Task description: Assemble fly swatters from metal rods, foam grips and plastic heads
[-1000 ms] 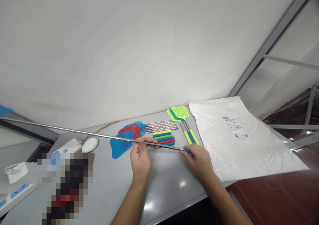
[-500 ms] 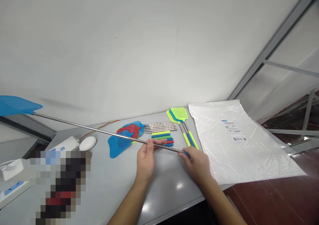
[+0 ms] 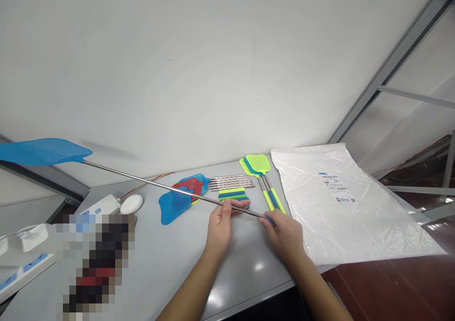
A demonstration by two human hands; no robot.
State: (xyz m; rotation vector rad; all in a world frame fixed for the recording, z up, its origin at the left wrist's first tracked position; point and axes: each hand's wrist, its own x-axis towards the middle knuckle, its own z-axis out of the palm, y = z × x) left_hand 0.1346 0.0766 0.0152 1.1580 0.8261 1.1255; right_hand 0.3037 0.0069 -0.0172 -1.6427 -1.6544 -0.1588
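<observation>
My left hand (image 3: 219,224) pinches the steel telescopic rod of a long blue fly swatter (image 3: 149,183), a short way up from its grip. The swatter slants up to the left, and its blue mesh head (image 3: 53,151) hangs at the left edge of the view. Closed around the blue grip (image 3: 269,220) is my right hand (image 3: 286,233), which hides most of it. Behind my hands lie several coloured handle tubes (image 3: 232,191), partly covered by my left fingers. Steel rods (image 3: 232,181) lie in a row beyond them.
Loose blue mesh heads (image 3: 174,209) and a red one (image 3: 192,187) overlap at centre. Assembled green and blue swatters (image 3: 259,164) lie right of the rods. A white plastic mailer (image 3: 341,226) covers the table's right side. Power strips (image 3: 101,205) and a white oval object (image 3: 131,204) are left.
The extended rod has become shorter. The blue head and my left hand have come to the right, closer to my right hand, which keeps its hold on the grip.
</observation>
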